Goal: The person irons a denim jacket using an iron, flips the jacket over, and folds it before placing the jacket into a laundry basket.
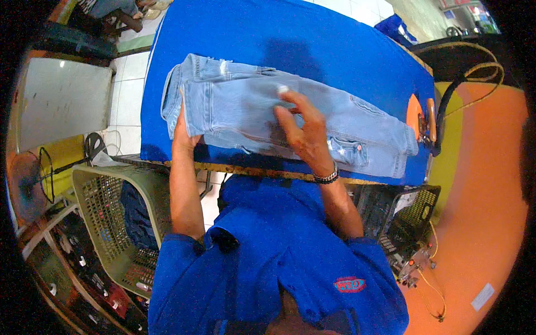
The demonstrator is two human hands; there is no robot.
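Observation:
A light-blue denim garment (247, 98) with frayed patches lies folded lengthwise on a blue cloth-covered table (217, 29). My left hand (184, 127) grips its folded left end; the thumb runs up along the edge, and the fingers are hidden beneath the fabric. Over the middle of the garment is my right hand (307, 132), fingers apart and slightly blurred, holding nothing. Whether its fingertips touch the denim is unclear. A chain bracelet circles the right wrist. Past the garment's right end, a clothes iron (414, 115) with a wooden handle rests at the table edge.
A hose (444, 104) and cable loop up beside the iron. Below the table's left side stands a perforated plastic basket (163, 188) holding dark cloth. Another basket (412, 213) sits low at right. Someone's legs (113, 10) show at the upper left.

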